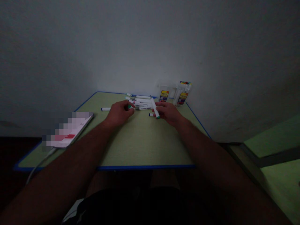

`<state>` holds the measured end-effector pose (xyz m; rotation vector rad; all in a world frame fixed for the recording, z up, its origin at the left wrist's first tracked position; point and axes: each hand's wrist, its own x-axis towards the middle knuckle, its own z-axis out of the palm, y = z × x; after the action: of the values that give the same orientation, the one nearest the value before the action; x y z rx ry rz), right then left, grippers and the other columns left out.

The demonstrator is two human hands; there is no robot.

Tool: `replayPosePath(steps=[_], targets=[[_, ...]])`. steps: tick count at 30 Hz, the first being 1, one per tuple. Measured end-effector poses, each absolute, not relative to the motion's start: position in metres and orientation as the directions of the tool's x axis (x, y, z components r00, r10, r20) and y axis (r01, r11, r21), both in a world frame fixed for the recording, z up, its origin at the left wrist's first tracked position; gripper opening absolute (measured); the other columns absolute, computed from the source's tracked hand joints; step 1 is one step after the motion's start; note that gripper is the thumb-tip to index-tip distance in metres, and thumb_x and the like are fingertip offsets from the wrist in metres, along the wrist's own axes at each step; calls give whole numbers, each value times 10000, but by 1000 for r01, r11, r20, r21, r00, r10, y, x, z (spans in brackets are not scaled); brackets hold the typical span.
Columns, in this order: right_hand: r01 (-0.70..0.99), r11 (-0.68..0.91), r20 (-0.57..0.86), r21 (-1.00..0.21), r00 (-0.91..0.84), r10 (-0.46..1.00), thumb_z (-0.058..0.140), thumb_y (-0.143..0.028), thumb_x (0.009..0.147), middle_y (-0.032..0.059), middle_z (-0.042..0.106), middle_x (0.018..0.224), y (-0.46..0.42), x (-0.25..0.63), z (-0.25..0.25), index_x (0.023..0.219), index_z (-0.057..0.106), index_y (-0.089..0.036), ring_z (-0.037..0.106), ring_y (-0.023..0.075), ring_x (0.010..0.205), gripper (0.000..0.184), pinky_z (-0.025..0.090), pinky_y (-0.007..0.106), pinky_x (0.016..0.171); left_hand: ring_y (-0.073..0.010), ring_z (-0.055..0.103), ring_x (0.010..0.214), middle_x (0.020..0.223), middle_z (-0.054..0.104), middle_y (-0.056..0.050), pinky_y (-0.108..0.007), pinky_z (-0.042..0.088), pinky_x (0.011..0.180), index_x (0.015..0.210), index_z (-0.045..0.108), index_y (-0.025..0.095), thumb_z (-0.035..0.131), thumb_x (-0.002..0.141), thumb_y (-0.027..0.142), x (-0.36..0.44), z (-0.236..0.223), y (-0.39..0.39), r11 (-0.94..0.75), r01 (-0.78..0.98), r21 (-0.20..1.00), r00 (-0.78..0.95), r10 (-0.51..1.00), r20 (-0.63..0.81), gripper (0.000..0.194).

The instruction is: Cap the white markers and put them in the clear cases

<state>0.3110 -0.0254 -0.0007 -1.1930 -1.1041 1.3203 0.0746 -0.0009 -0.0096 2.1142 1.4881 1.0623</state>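
Note:
A white marker (155, 107) with a green lower end leans up and to the left in my right hand (170, 113), its narrow grey tip at the top. Under those fingers a second white marker (151, 115) with a dark blue end pokes out; whether the hand touches it I cannot tell. My left hand (119, 113) is pinched round a small green-and-white marker cap (129, 106), partly hidden by the fingers. Between and behind the hands lie several loose white markers (142, 101). To the left of my left hand, another blue-ended marker (106, 109) rests on the table.
Two clear plastic cases stand at the back right of the pale green table (131, 143): one case (164, 92), and another case (181, 95) with coloured marker ends at its top. A laptop-like flat object (70, 132), partly pixelated, lies left with a cable (41, 162). A wall (140, 47) rises behind.

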Motion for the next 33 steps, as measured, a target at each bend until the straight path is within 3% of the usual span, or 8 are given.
replayPosePath(steps=[18,33], targets=[[-29,-88,-86,-996,-39,996,604,-28,872,75,753,807,-25,312,-5,1044,688,-132,681,141,597,219,595,274,585,-151,498,600,671,626,2,-314,409,640,938,765,186,669,778,287,76,-7,-5,-410,609,679,175,904,389,212],[-5,-99,-99,-995,-70,993,598,-17,855,56,745,770,-27,310,-3,1087,680,-125,682,138,561,269,583,263,562,-176,542,673,772,677,-19,-329,419,686,967,754,208,654,784,286,72,-14,2,-452,564,692,228,890,396,222]])
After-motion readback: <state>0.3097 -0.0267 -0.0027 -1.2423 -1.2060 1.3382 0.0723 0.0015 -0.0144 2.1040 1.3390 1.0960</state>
